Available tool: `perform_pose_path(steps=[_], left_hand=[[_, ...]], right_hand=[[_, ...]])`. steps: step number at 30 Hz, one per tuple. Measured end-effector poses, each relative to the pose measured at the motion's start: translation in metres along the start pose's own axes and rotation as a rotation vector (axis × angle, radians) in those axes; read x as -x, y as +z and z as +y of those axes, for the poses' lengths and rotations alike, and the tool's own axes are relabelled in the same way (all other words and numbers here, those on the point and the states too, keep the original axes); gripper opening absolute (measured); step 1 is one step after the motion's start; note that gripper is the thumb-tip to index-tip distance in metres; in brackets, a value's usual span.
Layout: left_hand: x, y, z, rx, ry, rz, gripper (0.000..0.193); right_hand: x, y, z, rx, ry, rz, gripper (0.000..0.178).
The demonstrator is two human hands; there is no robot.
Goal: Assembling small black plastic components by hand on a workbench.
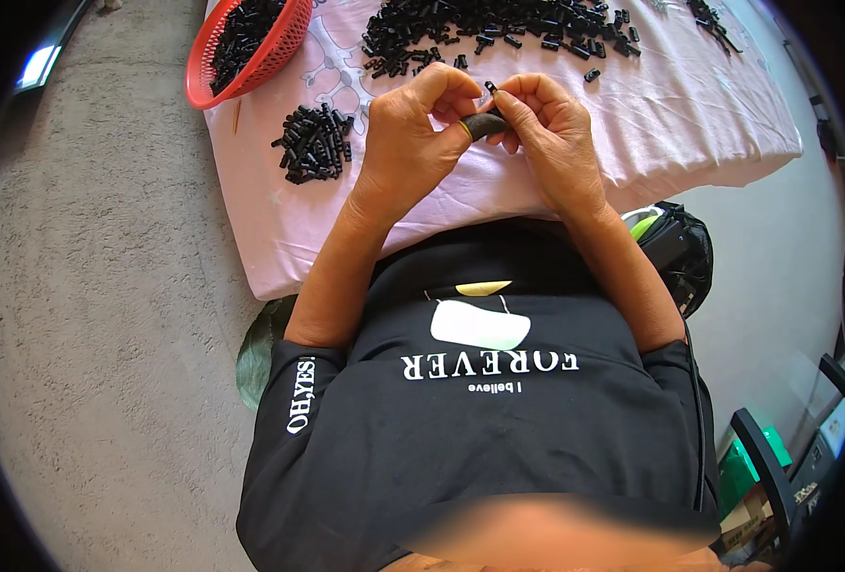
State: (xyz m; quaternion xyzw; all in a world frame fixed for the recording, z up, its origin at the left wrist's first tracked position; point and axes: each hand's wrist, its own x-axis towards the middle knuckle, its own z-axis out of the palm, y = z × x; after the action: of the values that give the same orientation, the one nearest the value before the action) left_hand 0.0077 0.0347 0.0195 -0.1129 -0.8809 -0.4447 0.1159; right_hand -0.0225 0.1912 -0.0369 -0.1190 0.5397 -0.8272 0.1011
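Above the near part of the pink-clothed table, my left hand (413, 133) and my right hand (558, 138) meet, fingers bent and closed together. A small black plastic piece (491, 88) pokes up between the fingertips, pinched by my right thumb and fingers. My left thumb wears a dark finger cot (484, 125) with a yellow rim and presses in at the lower end of the piece. Fingers hide most of the piece. Left of my hands lies a small pile of black cylindrical pieces (315, 143).
A larger heap of similar black pieces (498, 27) spreads along the table's far side. A red plastic basket (268, 67) full of black parts stands at the far left. Thin black parts (713, 24) lie far right. A dark bag (686, 253) sits beside the table's right front.
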Motion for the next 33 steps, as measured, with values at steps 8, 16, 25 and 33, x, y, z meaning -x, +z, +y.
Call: perform_pose_path(steps=[8, 16, 25, 33], left_hand=[[-0.007, 0.006, -0.011, 0.295, -0.162, -0.051, 0.02], [-0.01, 0.008, -0.01, 0.431, -0.043, 0.145, 0.01], [0.005, -0.003, -0.005, 0.413, -0.103, -0.002, 0.021], [0.006, -0.002, -0.004, 0.344, -0.145, 0.03, 0.018]], right_hand=[[0.0, -0.002, -0.003, -0.026, 0.023, -0.054, 0.012], [-0.002, -0.004, 0.001, -0.093, 0.0, -0.038, 0.013], [-0.002, -0.005, -0.001, -0.245, 0.104, -0.01, 0.016], [0.0, -0.006, 0.002, -0.207, 0.047, -0.042, 0.018]])
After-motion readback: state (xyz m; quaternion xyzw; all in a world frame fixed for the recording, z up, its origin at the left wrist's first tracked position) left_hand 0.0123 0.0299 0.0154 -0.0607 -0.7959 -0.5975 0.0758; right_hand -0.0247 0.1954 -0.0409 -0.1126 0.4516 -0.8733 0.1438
